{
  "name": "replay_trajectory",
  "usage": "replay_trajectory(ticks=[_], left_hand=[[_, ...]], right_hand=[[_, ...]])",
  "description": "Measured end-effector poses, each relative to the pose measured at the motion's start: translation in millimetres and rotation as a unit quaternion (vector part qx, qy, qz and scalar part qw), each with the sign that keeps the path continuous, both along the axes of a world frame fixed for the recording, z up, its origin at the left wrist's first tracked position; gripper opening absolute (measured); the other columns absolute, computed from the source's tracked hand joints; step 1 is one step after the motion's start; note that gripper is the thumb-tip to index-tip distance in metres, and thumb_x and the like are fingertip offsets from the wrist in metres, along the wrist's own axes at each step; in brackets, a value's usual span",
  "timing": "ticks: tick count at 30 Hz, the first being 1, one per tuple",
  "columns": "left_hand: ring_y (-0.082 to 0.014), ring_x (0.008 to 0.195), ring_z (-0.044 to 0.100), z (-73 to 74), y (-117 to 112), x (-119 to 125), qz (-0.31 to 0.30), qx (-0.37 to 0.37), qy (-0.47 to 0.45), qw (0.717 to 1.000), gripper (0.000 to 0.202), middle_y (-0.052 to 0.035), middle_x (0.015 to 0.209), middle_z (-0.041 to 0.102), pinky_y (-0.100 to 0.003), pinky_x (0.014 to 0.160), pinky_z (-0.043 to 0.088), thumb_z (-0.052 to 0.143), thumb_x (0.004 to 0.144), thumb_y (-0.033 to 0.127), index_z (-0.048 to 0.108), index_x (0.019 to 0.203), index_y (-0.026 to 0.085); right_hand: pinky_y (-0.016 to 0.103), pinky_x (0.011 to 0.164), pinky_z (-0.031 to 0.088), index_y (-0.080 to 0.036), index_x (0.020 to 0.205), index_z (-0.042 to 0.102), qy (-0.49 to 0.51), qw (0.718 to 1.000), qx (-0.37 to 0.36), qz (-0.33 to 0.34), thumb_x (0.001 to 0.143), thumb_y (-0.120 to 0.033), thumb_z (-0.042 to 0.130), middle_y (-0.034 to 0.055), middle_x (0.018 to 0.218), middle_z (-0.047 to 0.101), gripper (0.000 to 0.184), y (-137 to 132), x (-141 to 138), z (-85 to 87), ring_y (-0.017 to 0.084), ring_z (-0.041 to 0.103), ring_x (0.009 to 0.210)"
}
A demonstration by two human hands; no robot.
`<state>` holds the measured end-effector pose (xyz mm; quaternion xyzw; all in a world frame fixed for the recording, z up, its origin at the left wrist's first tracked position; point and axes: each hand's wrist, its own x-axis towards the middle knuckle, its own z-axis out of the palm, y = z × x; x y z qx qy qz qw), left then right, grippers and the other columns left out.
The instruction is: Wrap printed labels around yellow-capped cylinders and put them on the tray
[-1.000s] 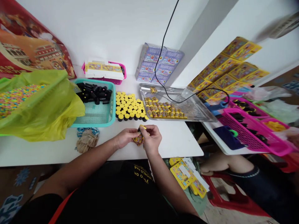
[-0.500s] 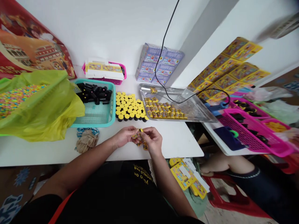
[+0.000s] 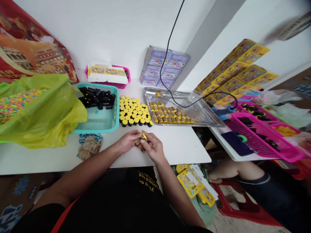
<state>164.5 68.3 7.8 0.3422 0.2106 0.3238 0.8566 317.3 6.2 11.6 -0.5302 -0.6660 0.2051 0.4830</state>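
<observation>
My left hand (image 3: 126, 142) and my right hand (image 3: 154, 148) meet over the near edge of the white table (image 3: 184, 145). Both are closed on a small yellow-labelled tube (image 3: 142, 140) held between the fingertips. Just beyond them stands a block of several black tubes with yellow caps (image 3: 133, 111). A metal tray (image 3: 206, 115) to the right holds rows of labelled tubes (image 3: 170, 115). A teal basket (image 3: 100, 120) to the left holds uncapped black tubes (image 3: 98, 96).
A yellow-green bag of coloured candy (image 3: 39, 110) fills the left. A crumpled cloth (image 3: 89, 147) lies near my left arm. A pink basket with label sheets (image 3: 108, 75), purple boxes (image 3: 164, 66), a black cable (image 3: 170, 48), stacked yellow boxes (image 3: 240, 71) and pink baskets (image 3: 262, 136) surround the spot. Another person's leg (image 3: 233, 173) shows at the right.
My hands have drawn closer together and shifted slightly left, with the small tube turned between the fingers. The rest of the table has not changed.
</observation>
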Motion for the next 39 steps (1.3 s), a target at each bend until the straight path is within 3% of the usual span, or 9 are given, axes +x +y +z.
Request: replay_trajectory(ticks=[5, 9, 13, 16, 23, 27, 30, 39], left_hand=[[-0.0123, 0.057, 0.057, -0.6, -0.4, -0.1, -0.009, -0.015, -0.01, 1.0, 0.033, -0.0021, 0.068, 0.06, -0.024, 0.053, 0.042, 0.081, 0.069, 0.037, 0.059, 0.076, 0.013], [-0.0133, 0.06, 0.059, -5.9, 0.5, 2.1, 0.024, -0.051, -0.001, 0.998, 0.034, -0.0031, 0.071, 0.063, -0.025, 0.056, 0.044, 0.083, 0.066, 0.036, 0.06, 0.075, 0.013], [-0.0134, 0.059, 0.059, -9.3, 1.2, 4.1, 0.007, -0.079, 0.003, 0.997, 0.034, -0.0048, 0.069, 0.064, -0.026, 0.059, 0.045, 0.079, 0.071, 0.041, 0.063, 0.076, 0.012], [-0.0124, 0.056, 0.056, -9.0, 1.6, 4.3, 0.01, -0.098, 0.005, 0.995, 0.033, -0.0025, 0.063, 0.06, -0.025, 0.058, 0.045, 0.08, 0.069, 0.039, 0.062, 0.072, 0.012], [-0.0117, 0.064, 0.059, -1.9, 4.6, 1.0, 0.044, -0.105, -0.001, 0.994, 0.018, -0.0037, 0.073, 0.064, -0.023, 0.06, 0.044, 0.079, 0.069, 0.02, 0.065, 0.075, 0.011], [-0.013, 0.063, 0.059, -3.1, 6.8, 1.0, 0.025, -0.131, -0.012, 0.991, 0.016, -0.0053, 0.075, 0.065, -0.025, 0.061, 0.046, 0.072, 0.077, 0.026, 0.066, 0.082, 0.011], [-0.014, 0.062, 0.059, -6.8, 7.1, 2.5, 0.049, -0.14, -0.011, 0.989, 0.015, -0.0043, 0.073, 0.064, -0.027, 0.063, 0.047, 0.072, 0.078, 0.025, 0.064, 0.08, 0.013], [-0.0129, 0.069, 0.06, -6.0, 3.9, 1.6, 0.045, -0.116, -0.005, 0.992, 0.017, -0.0062, 0.077, 0.066, -0.025, 0.068, 0.046, 0.074, 0.077, 0.023, 0.07, 0.087, 0.01]], right_hand=[[0.033, 0.069, 0.054, -0.026, 0.116, 0.067, -0.028, 0.997, 0.051, -0.059, 0.085, -0.038, 0.067, 0.0039, 0.091, 0.067, 0.034, -0.4, -9.4, -6.7, 0.018, 0.063, 0.078], [0.034, 0.07, 0.053, -0.024, 0.105, 0.067, -0.079, 0.988, 0.11, -0.077, 0.083, -0.034, 0.07, 0.0033, 0.084, 0.065, 0.025, -2.1, -8.6, -8.9, 0.019, 0.061, 0.076], [0.036, 0.07, 0.053, -0.024, 0.11, 0.063, -0.14, 0.964, 0.189, -0.123, 0.083, -0.027, 0.068, 0.0063, 0.09, 0.064, 0.027, -4.2, -10.0, -14.0, 0.02, 0.06, 0.08], [0.037, 0.073, 0.053, -0.024, 0.115, 0.061, -0.205, 0.947, 0.22, -0.11, 0.085, -0.022, 0.064, 0.0085, 0.095, 0.064, 0.03, -4.6, -12.1, -16.7, 0.022, 0.059, 0.085], [0.038, 0.077, 0.054, -0.023, 0.123, 0.059, -0.168, 0.965, 0.166, -0.114, 0.089, -0.032, 0.063, 0.0088, 0.096, 0.063, 0.035, -1.7, -12.7, -19.3, 0.022, 0.06, 0.088], [0.036, 0.076, 0.052, -0.023, 0.116, 0.064, -0.212, 0.95, 0.191, -0.125, 0.088, -0.025, 0.064, 0.0086, 0.094, 0.064, 0.027, 0.9, -12.8, -25.5, 0.021, 0.058, 0.087], [0.035, 0.075, 0.051, -0.023, 0.107, 0.066, -0.221, 0.947, 0.188, -0.135, 0.089, -0.023, 0.063, 0.0084, 0.093, 0.065, 0.018, 2.5, -13.5, -28.0, 0.021, 0.058, 0.086], [0.039, 0.081, 0.052, -0.024, 0.126, 0.06, -0.203, 0.954, 0.189, -0.116, 0.092, -0.023, 0.058, 0.0103, 0.101, 0.068, 0.034, 4.4, -14.9, -25.1, 0.023, 0.06, 0.091]])
